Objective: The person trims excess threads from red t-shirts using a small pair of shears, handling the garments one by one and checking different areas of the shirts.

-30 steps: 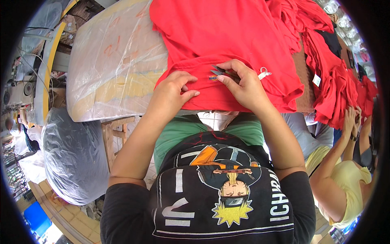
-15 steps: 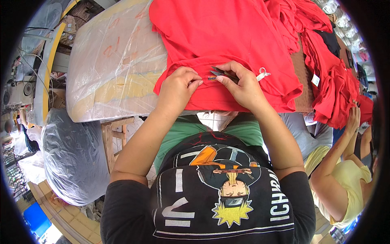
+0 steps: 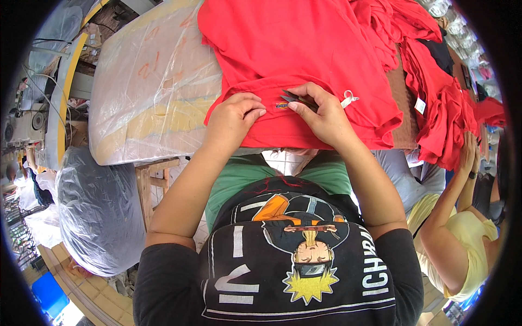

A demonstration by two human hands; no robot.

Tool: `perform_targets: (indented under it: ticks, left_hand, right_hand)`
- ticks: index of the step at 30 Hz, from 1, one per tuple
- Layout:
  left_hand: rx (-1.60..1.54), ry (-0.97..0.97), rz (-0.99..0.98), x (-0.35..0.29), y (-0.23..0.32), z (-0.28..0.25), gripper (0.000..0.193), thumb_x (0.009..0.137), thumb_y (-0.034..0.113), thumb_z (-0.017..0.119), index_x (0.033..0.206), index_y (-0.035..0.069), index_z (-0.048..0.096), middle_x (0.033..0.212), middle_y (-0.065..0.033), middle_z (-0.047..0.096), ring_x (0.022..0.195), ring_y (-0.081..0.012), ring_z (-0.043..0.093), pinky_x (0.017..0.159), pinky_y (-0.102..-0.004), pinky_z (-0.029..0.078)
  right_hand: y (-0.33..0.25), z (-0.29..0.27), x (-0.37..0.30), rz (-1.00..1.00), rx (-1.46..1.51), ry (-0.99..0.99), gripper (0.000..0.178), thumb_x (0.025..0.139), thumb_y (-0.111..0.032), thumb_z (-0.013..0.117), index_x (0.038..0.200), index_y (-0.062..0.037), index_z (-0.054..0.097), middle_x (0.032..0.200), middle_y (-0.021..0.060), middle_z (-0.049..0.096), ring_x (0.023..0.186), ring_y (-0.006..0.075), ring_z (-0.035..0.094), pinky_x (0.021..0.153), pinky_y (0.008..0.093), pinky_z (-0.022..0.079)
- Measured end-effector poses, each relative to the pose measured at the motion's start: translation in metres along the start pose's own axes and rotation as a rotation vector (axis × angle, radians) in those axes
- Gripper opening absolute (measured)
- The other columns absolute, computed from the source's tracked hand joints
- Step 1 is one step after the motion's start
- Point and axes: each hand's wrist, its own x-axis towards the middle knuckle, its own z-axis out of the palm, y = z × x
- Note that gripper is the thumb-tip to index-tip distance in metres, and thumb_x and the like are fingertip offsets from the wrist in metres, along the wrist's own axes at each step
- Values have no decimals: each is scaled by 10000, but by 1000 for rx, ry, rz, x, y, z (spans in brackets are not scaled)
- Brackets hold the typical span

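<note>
A red garment (image 3: 293,49) lies spread in front of me, a small dark-and-yellow woven label (image 3: 281,106) sewn near its lower part. My right hand (image 3: 329,120) is closed around thread snips (image 3: 289,97), whose dark blades point left, just above the label. To the left of the label, my left hand (image 3: 229,122) rests on the red cloth with thumb and forefinger pinched together. Whatever is in that pinch is too small to make out. A white looped tag (image 3: 349,99) lies on the garment beside my right hand.
Under the garment is a plastic-wrapped bale (image 3: 157,81). More red garments (image 3: 435,108) are heaped at the right, where a co-worker's hands (image 3: 468,155) hold some. A large plastic-covered bundle (image 3: 98,212) stands at the left by a wooden stool (image 3: 149,182).
My left hand has shifted slightly left, away from the label. The snips stay in my right hand by the label. At the right, the co-worker's hands and red cloth have moved.
</note>
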Motion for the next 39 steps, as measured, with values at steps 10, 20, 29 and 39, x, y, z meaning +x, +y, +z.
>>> perform_targets:
  ticks: [10,20,29,39]
  left_hand:
    - [158,31,144,-2,3,1,165,809,114,711,952,30,707,937,-98,683,860,-246,661,770,-323,520]
    - [-232,-85,-258,4,10,-3,209,905,188,638,994,2,671,881,-98,700,819,-145,642,752,-271,490]
    - [-331,-68,-255,3,7,-1,223,893,214,654,990,15,676,887,-108,699,817,-165,652,757,-282,493]
    - [-274,-196,-114,7,20,-28,188,882,188,653,948,18,698,1061,-90,672,1025,-145,590,908,-291,442]
  right_hand:
    - [-4,-1,-1,-27,-56,-5,227,858,-93,675,1052,4,609,955,148,674,879,220,666,773,322,505]
    - [-7,-4,-3,-181,-158,-117,207,833,-91,675,1025,-30,624,958,133,645,872,288,654,756,345,511]
    - [-18,0,-4,-223,-439,-127,198,821,-111,671,1006,-63,619,950,113,621,859,312,638,703,388,506]
    - [-19,3,5,-290,-434,-44,164,836,-117,645,986,-55,620,950,117,622,853,330,627,700,403,504]
